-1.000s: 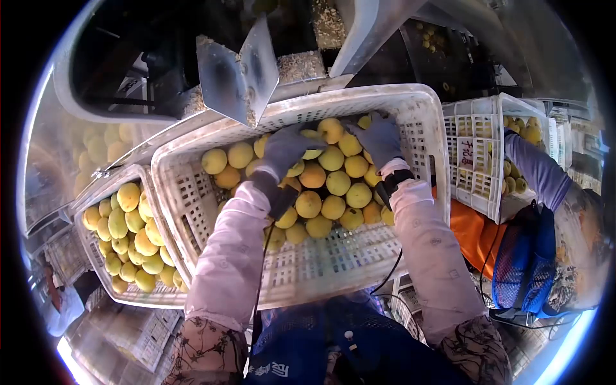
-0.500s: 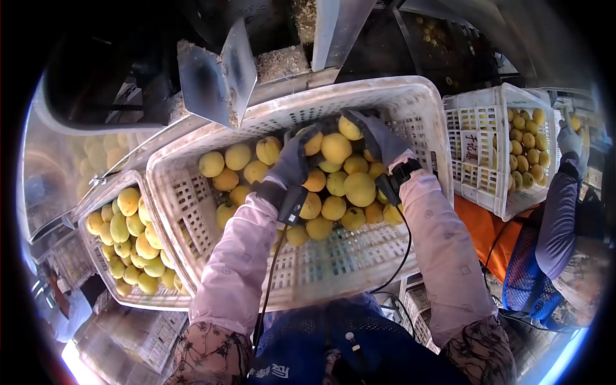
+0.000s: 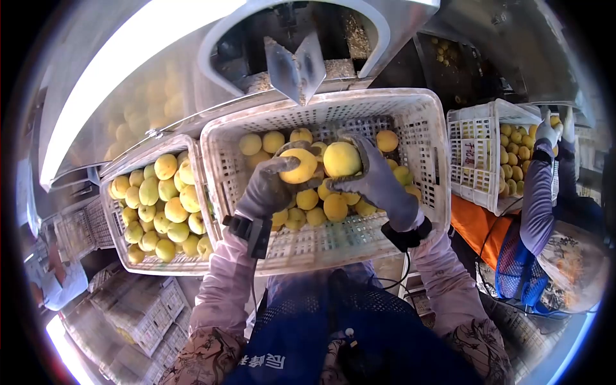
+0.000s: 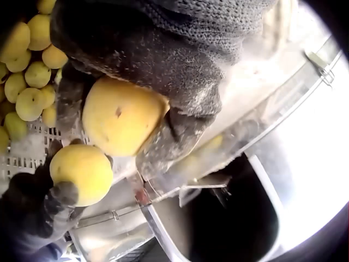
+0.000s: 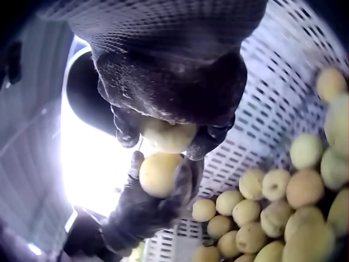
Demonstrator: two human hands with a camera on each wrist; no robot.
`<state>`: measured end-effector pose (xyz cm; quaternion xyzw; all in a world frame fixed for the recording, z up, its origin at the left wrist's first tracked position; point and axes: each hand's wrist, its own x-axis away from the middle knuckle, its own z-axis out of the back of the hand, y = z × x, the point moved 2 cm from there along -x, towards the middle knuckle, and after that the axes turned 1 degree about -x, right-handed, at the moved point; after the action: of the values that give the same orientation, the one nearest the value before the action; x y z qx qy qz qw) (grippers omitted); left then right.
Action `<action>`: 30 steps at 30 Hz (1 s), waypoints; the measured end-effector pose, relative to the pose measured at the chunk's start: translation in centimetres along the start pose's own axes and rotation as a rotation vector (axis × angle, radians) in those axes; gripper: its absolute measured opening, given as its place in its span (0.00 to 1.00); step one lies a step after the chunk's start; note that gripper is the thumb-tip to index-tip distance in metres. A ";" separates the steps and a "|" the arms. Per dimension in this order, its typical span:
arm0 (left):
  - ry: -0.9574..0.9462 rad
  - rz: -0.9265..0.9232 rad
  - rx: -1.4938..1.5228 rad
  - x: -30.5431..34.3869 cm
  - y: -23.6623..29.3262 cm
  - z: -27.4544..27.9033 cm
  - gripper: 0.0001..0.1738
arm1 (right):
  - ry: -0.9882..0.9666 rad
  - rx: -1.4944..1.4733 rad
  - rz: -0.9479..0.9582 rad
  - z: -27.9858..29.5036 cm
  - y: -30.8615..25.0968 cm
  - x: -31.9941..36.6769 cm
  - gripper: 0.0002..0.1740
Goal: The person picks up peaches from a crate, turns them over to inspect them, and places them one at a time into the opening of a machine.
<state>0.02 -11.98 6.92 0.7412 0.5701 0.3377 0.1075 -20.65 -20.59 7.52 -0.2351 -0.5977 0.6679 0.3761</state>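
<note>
In grey gloves, both hands are raised over a white plastic crate [image 3: 321,260] of round yellow fruit that look like apricots. My left hand [image 3: 263,189] grips one yellow fruit [image 3: 299,167] between thumb and fingers; the left wrist view shows a small dark dimple on this fruit [image 4: 119,114]. Close beside it, the right hand [image 3: 385,186] holds a larger-looking yellow fruit [image 3: 342,159], its fingers curled about the sides. From the right wrist, that fruit [image 5: 169,135] is partly hidden by the glove. More yellow fruit [image 3: 335,207] lies loose in the crate below.
A second crate [image 3: 119,237] full of fruit adjoins on the left. To the right stands another crate [image 3: 471,151], with another person's gloved hand [image 3: 547,133] near it. A bent metal plate [image 3: 295,70] juts from the machine beyond the middle crate.
Both hands came up and nearer from among the fruit, each now holding a fruit. The head view has shifted, and fewer fruits lie at the crate's right back.
</note>
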 end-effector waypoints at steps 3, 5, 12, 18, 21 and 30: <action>-0.206 -0.282 -0.712 2.4 2.8 -1.8 0.36 | 0.024 0.332 0.206 -0.1 -5.6 0.9 0.57; -0.241 -0.290 -0.844 4.0 4.7 -2.4 0.39 | 0.096 0.436 0.296 -0.3 -9.1 1.6 0.53; -0.385 -0.465 -0.521 7.1 5.6 -5.5 0.29 | 0.152 -0.456 0.041 -5.3 -10.5 2.8 0.46; -0.338 -0.603 -0.609 7.2 7.3 -6.4 0.28 | 0.229 -0.152 0.219 -4.9 -14.1 0.0 0.48; -0.230 -0.679 -0.782 6.0 7.5 -5.2 0.26 | 0.198 -0.161 0.203 -5.0 -15.2 -1.7 0.47; -0.080 -0.485 -0.892 9.5 7.0 0.0 0.30 | 0.468 0.563 0.215 -4.6 -12.0 -10.0 0.44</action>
<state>6.60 -5.58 14.35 0.4817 0.5218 0.4849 0.5104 -8.44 -25.54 17.07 -0.3298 -0.2608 0.7699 0.4801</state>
